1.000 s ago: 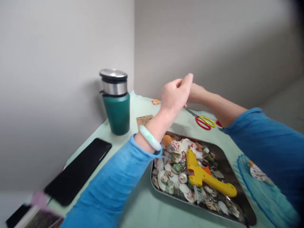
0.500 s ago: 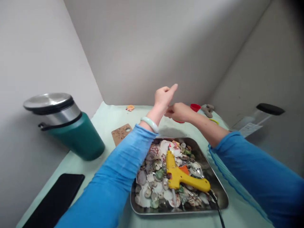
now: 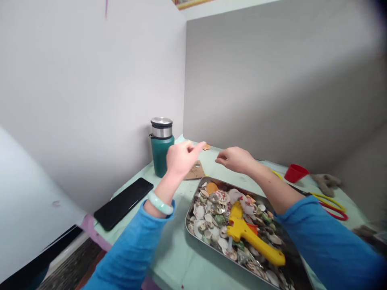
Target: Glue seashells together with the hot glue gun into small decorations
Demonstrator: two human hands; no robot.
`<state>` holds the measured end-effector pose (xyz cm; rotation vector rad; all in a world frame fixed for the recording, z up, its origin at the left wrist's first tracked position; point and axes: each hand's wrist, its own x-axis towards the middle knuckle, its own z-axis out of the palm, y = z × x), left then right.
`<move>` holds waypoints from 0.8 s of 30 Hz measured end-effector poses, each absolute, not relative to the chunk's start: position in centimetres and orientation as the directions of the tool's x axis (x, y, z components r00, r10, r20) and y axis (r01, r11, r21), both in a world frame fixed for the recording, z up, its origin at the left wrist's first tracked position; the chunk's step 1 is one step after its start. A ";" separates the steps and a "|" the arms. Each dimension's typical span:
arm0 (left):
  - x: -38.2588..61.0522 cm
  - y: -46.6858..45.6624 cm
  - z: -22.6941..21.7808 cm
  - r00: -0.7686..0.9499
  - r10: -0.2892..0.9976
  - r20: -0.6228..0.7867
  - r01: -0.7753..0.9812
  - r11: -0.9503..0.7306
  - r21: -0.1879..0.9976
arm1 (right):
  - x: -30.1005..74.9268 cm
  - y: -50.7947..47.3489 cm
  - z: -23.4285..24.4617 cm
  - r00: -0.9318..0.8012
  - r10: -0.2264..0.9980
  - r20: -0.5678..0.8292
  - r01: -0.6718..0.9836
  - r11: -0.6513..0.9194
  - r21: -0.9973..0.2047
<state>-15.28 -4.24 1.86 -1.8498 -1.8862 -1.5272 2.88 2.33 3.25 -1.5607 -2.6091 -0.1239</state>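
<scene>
My left hand [image 3: 182, 158], a pale green bangle [image 3: 160, 204] on its wrist, is raised over the table in front of the green flask. Its fingers are curled and its thumb sticks out to the right. Across a gap, my right hand [image 3: 237, 159] hovers beyond the metal tray [image 3: 193, 237] with its fingertips pressed together. Whatever either hand may hold is hidden or too small to name. Shells [image 3: 208, 217] of many sizes fill the tray. On top of them lies a yellow glue gun [image 3: 250, 237].
At left are a green flask [image 3: 163, 155] and a black phone [image 3: 123, 203]. A brown card with a hole [image 3: 195, 171] lies behind the tray. To the right are a red cup [image 3: 296, 173], scissors with red and yellow handles [image 3: 332, 205] and brownish lumps [image 3: 326, 183]. Grey panels enclose the back.
The view has swung to the left, and the flask looks farther off. My hands, crossed close together before, are now apart, with the left one farther left.
</scene>
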 end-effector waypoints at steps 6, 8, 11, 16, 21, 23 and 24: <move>-20.6 -4.3 0.2 -0.592 0.317 0.741 0.783 0.010 0.622 | -2.9 1.5 7.8 -0.452 0.784 0.425 0.830 0.544 -0.123; -21.1 -2.9 0.0 -0.601 0.367 0.710 0.768 0.017 0.641 | -6.7 1.7 9.3 -0.488 0.682 0.545 0.741 0.654 -0.154; -21.4 -1.4 -0.2 -0.632 0.430 0.645 0.721 0.019 0.693 | -12.0 2.0 10.6 -0.554 0.601 0.576 0.661 0.738 -0.136; -22.0 -1.2 -0.6 -0.672 0.520 0.527 0.626 0.020 0.780 | -16.3 2.0 10.6 -0.621 0.621 0.479 0.652 0.748 -0.124; -22.4 -1.7 -0.7 -0.608 0.587 0.534 0.640 -0.034 0.767 | -15.7 1.3 9.3 -0.560 0.616 0.554 0.706 0.705 -0.070; -22.4 -2.1 -0.8 -0.572 0.603 0.557 0.654 -0.075 0.753 | -14.6 0.8 9.3 -0.549 0.614 0.568 0.703 0.706 -0.084; -22.3 -2.4 -0.8 -0.554 0.610 0.566 0.660 -0.093 0.746 | -13.9 0.5 9.5 -0.535 0.605 0.590 0.685 0.719 -0.117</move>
